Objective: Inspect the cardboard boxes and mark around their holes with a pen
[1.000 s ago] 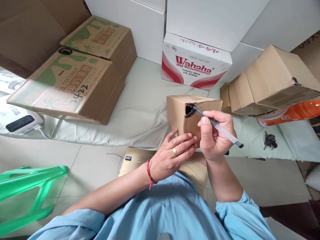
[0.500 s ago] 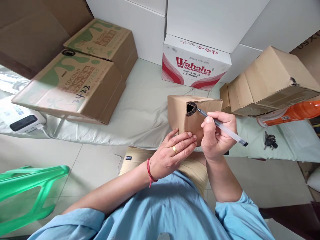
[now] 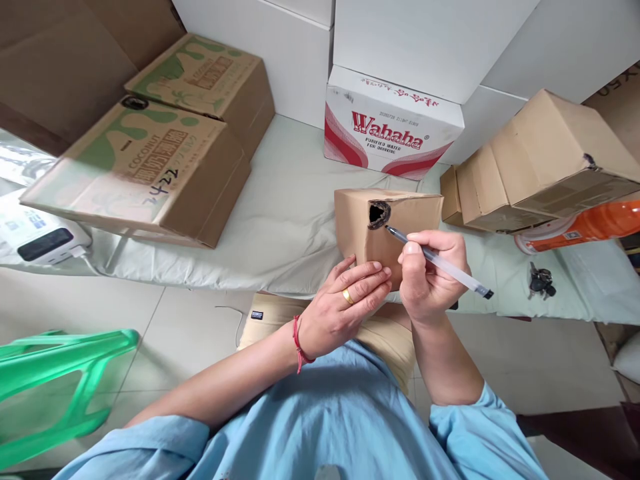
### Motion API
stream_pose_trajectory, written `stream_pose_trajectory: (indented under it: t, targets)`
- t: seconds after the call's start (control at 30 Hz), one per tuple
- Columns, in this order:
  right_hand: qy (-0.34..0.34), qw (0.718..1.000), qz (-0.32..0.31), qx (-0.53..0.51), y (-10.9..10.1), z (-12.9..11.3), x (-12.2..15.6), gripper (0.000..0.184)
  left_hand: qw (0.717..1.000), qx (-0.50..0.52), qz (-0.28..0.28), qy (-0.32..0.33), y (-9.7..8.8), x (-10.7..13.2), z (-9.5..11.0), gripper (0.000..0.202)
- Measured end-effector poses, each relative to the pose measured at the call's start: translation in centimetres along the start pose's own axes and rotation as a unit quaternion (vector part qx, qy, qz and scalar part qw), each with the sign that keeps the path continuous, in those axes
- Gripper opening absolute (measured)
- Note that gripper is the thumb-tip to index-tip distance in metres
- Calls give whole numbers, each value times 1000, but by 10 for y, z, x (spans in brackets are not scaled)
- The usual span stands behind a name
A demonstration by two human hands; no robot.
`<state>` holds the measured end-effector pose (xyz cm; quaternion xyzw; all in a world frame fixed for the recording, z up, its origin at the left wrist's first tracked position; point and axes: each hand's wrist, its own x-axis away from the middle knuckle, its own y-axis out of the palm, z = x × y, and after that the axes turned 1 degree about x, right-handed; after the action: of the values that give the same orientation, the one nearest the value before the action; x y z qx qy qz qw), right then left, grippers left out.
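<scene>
A small brown cardboard box [image 3: 417,213] stands on the pale sheet-covered surface [image 3: 285,220] in front of me, with a dark ragged hole [image 3: 377,213] near its top corner. My right hand [image 3: 430,280] is closed on a clear-barrelled pen [image 3: 445,267]. The pen's tip sits just below the hole, at the box face. My left hand [image 3: 345,303], wearing a gold ring and a red wrist cord, rests with its fingers pressed against the box's lower front.
Two coconut-printed cartons [image 3: 145,167] lie at the left. A white Wahaha carton [image 3: 390,123] stands behind, brown boxes [image 3: 540,160] and an orange bottle [image 3: 590,223] at the right. Keys [image 3: 540,280] lie on the sheet. A green plastic stool [image 3: 55,380] stands lower left.
The pen tip has come out of the hole and dropped to just below it. My right hand shifted slightly down. My left hand stayed on the box.
</scene>
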<state>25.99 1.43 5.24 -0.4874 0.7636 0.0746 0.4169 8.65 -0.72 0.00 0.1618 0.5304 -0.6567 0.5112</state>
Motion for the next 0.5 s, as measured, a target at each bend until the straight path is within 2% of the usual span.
stream_pose_trajectory:
  t: [0.37,0.5]
  targets:
    - [-38,995,-88,-1,-2,-6,-1,10,1000,2,4,-2,0,3,1,42]
    - [11,994,-108,-24,-9,-13,0,13,1000,-4,7,1,-2,5,0,37]
